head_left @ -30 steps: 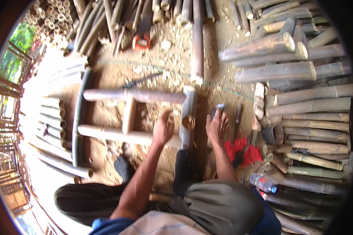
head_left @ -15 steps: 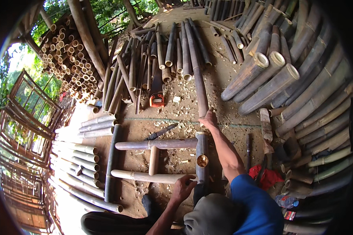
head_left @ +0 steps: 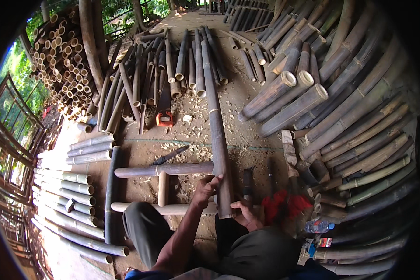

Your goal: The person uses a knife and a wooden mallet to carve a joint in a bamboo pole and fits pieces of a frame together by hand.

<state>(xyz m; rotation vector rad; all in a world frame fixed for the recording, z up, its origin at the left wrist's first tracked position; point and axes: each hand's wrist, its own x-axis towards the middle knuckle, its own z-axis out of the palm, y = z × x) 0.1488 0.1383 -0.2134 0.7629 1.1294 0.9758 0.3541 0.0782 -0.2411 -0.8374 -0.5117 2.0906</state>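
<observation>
A long dark bamboo pole (head_left: pixel 217 126) stretches from the far stack back to my lap, its near end tilted toward me. My left hand (head_left: pixel 205 190) is closed on its left side, a little above the near end. At that end my right hand (head_left: pixel 248 215) grips from the right, thumb against the bamboo and the other fingers partly hidden. Left of the pole lies a bamboo frame: a dark post (head_left: pixel 113 196), a dark crossbar (head_left: pixel 163 170), a paler crossbar (head_left: pixel 172 209) and a short upright piece (head_left: pixel 164 189) between them. The pole hides the frame's right side.
A knife (head_left: pixel 171 155) and an orange-handled saw (head_left: pixel 164 119) lie beyond the frame among wood shavings. Cut bamboo (head_left: pixel 65 200) lines the left; thick poles (head_left: pixel 294 109) crowd the right. A red cloth (head_left: pixel 287 205) and a plastic bottle (head_left: pixel 318 227) are at my right.
The long pole has been drawn toward me, over the frame's right post. My right hand has come back to its near end; my left hand has moved from the crossbar onto the pole.
</observation>
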